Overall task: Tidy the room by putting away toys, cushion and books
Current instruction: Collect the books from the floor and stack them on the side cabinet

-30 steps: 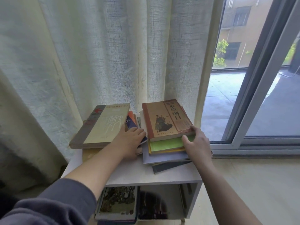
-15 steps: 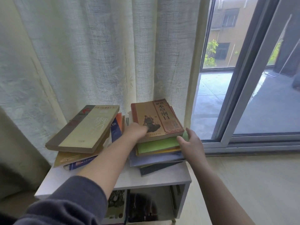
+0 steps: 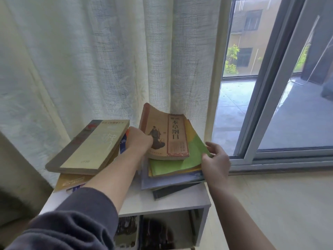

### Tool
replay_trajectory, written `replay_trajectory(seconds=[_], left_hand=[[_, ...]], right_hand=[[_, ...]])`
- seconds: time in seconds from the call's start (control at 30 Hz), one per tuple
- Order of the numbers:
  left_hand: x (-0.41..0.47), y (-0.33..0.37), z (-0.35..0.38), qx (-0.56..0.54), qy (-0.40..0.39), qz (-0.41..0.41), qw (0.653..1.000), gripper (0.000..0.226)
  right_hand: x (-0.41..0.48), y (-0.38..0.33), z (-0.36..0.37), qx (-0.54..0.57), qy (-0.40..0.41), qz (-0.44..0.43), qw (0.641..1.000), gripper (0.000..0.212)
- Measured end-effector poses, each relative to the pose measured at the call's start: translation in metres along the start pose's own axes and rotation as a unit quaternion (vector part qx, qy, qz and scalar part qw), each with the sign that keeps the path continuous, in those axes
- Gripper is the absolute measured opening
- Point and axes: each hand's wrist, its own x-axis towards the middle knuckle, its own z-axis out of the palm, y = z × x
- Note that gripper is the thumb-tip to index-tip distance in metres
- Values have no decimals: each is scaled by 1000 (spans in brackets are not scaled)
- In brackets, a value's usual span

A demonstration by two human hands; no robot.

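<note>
Both sides gripped.
Left hand (image 3: 138,141) grips left edge of worn brown paperback (image 3: 173,138); right hand (image 3: 216,165) pinches corner of green softcover (image 3: 180,161) beneath.

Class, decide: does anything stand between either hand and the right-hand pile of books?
Nothing visible does. The left hand grips the brown book at its left edge; the right hand pinches the green book at its right corner.

Pale curtain (image 3: 108,60) beside a daylit sliding window (image 3: 270,87); white cabinet (image 3: 162,204); beige floor (image 3: 279,204).
</note>
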Motion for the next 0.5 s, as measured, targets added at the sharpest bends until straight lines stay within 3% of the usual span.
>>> replay_trajectory(seconds=[0.17,0.33,0.43,0.5], left_hand=[[1,-21,-48,-201,26,34,979,36],[1,-61,-94,-335,81,-64,937,28],[7,-88,-117,-316,136,-108,933,36],[10,-106,-125,-209,145,-116,960,37]], right_hand=[[8,-3,-6,33,16,32,999,38],[10,-6,-9,37,-84,129,987,55],[9,-7,-9,75,-107,166,977,53],[8,-9,-8,98,-113,180,972,47]])
